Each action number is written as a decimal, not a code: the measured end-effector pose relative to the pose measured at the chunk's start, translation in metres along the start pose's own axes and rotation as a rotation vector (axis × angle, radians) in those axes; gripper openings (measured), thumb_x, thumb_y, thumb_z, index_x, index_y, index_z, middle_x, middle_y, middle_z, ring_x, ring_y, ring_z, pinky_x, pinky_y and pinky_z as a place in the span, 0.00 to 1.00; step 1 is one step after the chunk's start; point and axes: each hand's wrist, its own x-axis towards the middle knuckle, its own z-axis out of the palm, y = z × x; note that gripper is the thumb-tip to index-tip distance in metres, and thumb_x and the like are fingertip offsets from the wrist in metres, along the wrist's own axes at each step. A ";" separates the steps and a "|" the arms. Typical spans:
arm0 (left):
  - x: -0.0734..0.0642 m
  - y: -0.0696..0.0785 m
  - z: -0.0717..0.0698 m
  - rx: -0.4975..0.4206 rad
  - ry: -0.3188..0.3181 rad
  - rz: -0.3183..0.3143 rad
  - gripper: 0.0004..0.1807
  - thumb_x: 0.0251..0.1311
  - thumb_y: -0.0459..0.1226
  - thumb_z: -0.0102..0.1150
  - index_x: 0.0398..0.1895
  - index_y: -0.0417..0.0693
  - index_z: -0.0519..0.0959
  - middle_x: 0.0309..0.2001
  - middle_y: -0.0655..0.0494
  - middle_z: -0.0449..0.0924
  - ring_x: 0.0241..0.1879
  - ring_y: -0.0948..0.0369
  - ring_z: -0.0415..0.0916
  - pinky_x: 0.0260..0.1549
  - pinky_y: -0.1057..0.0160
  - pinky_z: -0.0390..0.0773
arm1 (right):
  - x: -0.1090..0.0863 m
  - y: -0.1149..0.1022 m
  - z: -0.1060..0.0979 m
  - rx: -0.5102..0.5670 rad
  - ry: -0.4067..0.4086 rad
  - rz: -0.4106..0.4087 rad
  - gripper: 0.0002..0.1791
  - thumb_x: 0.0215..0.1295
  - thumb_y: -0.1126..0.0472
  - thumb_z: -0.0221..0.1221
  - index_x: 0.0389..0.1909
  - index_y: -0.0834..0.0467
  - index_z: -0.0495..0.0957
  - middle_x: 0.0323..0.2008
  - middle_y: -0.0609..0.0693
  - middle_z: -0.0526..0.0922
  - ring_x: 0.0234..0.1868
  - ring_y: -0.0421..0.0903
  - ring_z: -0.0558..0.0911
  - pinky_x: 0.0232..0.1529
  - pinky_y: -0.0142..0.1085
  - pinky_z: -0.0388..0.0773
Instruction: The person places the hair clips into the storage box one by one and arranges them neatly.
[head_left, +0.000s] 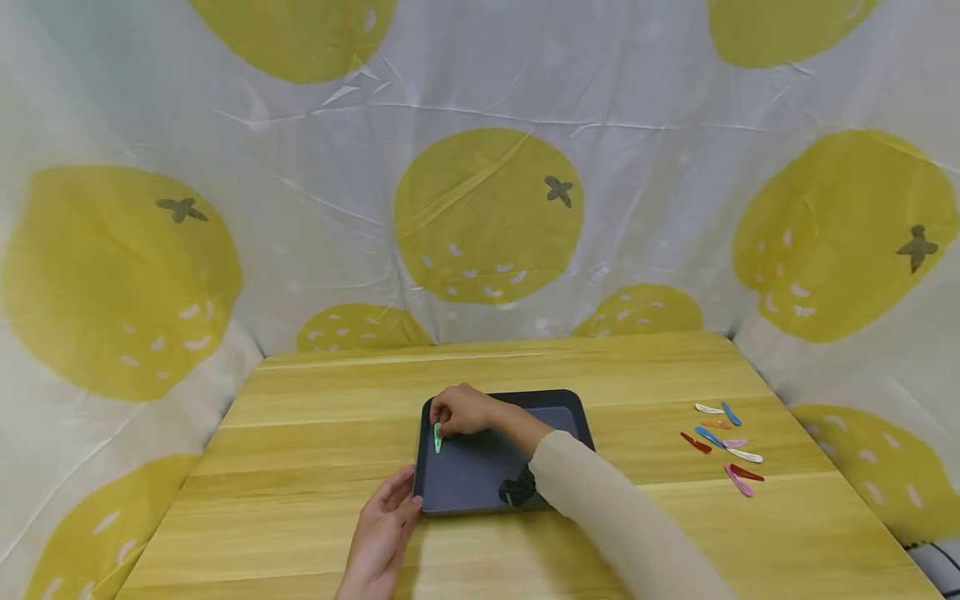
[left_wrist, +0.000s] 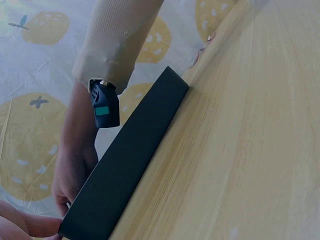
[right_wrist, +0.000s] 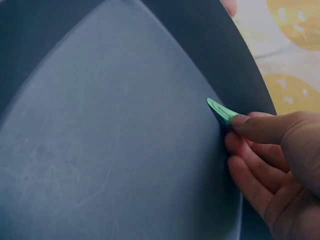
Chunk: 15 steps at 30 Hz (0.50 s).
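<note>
Green hair clip (head_left: 437,439) is sitting in the pinch of the right hand (head_left: 463,410), just inside the left wall of the tray (head_left: 480,479). It's pointing back toward the person, long axis running roughly along that wall, the right hand being nearer than the left! Left hand (head_left: 381,521) is gripping the tray's near left corner. Fingertips are covering the clip's far end; whether it's touching the tray, I can't tell. A sleeve (head_left: 615,500) is hiding the tray's right side.
</note>
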 end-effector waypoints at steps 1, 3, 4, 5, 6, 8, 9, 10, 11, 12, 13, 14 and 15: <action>0.000 0.000 0.000 0.003 0.005 -0.004 0.32 0.72 0.22 0.48 0.77 0.30 0.56 0.75 0.28 0.54 0.75 0.41 0.54 0.72 0.43 0.59 | 0.000 0.000 0.001 -0.011 -0.001 0.000 0.05 0.67 0.66 0.68 0.41 0.56 0.84 0.30 0.42 0.84 0.31 0.35 0.80 0.34 0.28 0.77; 0.000 0.000 0.000 0.010 0.007 -0.007 0.31 0.72 0.22 0.48 0.77 0.30 0.57 0.75 0.27 0.54 0.74 0.40 0.55 0.72 0.43 0.59 | 0.002 -0.001 0.002 -0.033 -0.002 0.001 0.05 0.66 0.65 0.69 0.40 0.55 0.84 0.31 0.42 0.84 0.31 0.35 0.80 0.34 0.28 0.77; 0.000 0.000 0.000 0.011 0.009 -0.009 0.31 0.72 0.22 0.49 0.77 0.30 0.57 0.75 0.27 0.54 0.74 0.40 0.55 0.72 0.43 0.60 | 0.002 -0.002 0.002 -0.044 -0.003 0.001 0.05 0.66 0.65 0.69 0.40 0.55 0.84 0.32 0.42 0.84 0.32 0.35 0.79 0.35 0.28 0.77; 0.000 0.000 -0.001 0.013 0.009 -0.010 0.32 0.72 0.22 0.49 0.77 0.30 0.57 0.75 0.27 0.54 0.75 0.40 0.55 0.72 0.43 0.60 | 0.003 -0.002 0.003 -0.051 -0.004 0.004 0.05 0.66 0.65 0.69 0.40 0.55 0.84 0.32 0.43 0.84 0.32 0.35 0.79 0.35 0.28 0.76; 0.000 0.001 -0.001 0.013 0.011 -0.011 0.32 0.72 0.22 0.49 0.77 0.30 0.57 0.75 0.27 0.54 0.75 0.40 0.55 0.72 0.43 0.60 | 0.003 -0.003 0.003 -0.056 -0.005 0.004 0.05 0.66 0.65 0.69 0.40 0.54 0.84 0.33 0.43 0.84 0.32 0.35 0.79 0.35 0.28 0.76; 0.001 0.001 -0.001 0.013 0.008 -0.010 0.32 0.72 0.22 0.50 0.78 0.31 0.56 0.75 0.27 0.54 0.75 0.39 0.54 0.72 0.42 0.60 | 0.004 -0.005 0.003 -0.072 -0.003 0.000 0.05 0.66 0.64 0.69 0.40 0.54 0.85 0.33 0.43 0.84 0.33 0.35 0.79 0.35 0.28 0.77; 0.001 0.001 -0.001 0.014 0.007 -0.009 0.32 0.73 0.23 0.50 0.78 0.31 0.57 0.75 0.27 0.54 0.75 0.39 0.54 0.72 0.43 0.60 | 0.004 -0.005 0.003 -0.082 -0.003 -0.009 0.04 0.67 0.64 0.69 0.40 0.54 0.85 0.32 0.42 0.84 0.32 0.35 0.79 0.35 0.28 0.77; 0.001 0.001 -0.001 0.014 0.007 -0.009 0.32 0.73 0.23 0.50 0.78 0.31 0.57 0.75 0.27 0.54 0.75 0.39 0.54 0.72 0.43 0.61 | 0.005 -0.006 0.003 -0.093 -0.003 -0.017 0.04 0.66 0.64 0.70 0.40 0.54 0.85 0.32 0.42 0.84 0.32 0.35 0.79 0.35 0.28 0.77; 0.001 0.000 -0.001 0.016 0.001 -0.004 0.32 0.73 0.23 0.50 0.78 0.31 0.56 0.75 0.27 0.54 0.74 0.39 0.54 0.71 0.43 0.61 | 0.005 -0.007 0.003 -0.102 -0.003 -0.025 0.04 0.66 0.64 0.70 0.40 0.54 0.85 0.31 0.41 0.84 0.32 0.35 0.79 0.35 0.27 0.77; 0.001 0.000 -0.001 0.017 0.002 -0.002 0.32 0.73 0.23 0.49 0.78 0.31 0.57 0.75 0.27 0.54 0.74 0.39 0.55 0.71 0.44 0.62 | 0.005 -0.008 0.003 -0.111 -0.002 -0.034 0.04 0.66 0.63 0.70 0.40 0.54 0.85 0.31 0.41 0.84 0.32 0.35 0.79 0.35 0.27 0.77; 0.001 0.000 -0.002 0.020 -0.003 0.003 0.32 0.73 0.23 0.50 0.78 0.30 0.56 0.75 0.26 0.54 0.74 0.39 0.54 0.71 0.44 0.62 | 0.005 -0.008 0.003 -0.118 -0.001 -0.042 0.04 0.66 0.63 0.70 0.39 0.54 0.85 0.31 0.40 0.84 0.31 0.35 0.79 0.35 0.27 0.77; 0.001 -0.001 -0.002 0.020 -0.006 0.007 0.32 0.73 0.22 0.50 0.78 0.30 0.56 0.75 0.26 0.53 0.74 0.38 0.54 0.71 0.44 0.63 | 0.005 -0.009 0.003 -0.123 0.000 -0.050 0.04 0.66 0.63 0.71 0.39 0.55 0.86 0.30 0.40 0.83 0.31 0.34 0.79 0.35 0.27 0.77; 0.001 -0.001 -0.002 0.021 -0.007 0.011 0.32 0.73 0.22 0.50 0.78 0.30 0.56 0.75 0.26 0.53 0.74 0.38 0.54 0.71 0.44 0.63 | 0.006 -0.009 0.003 -0.125 0.002 -0.054 0.05 0.65 0.63 0.71 0.39 0.55 0.85 0.30 0.40 0.83 0.31 0.34 0.79 0.35 0.27 0.77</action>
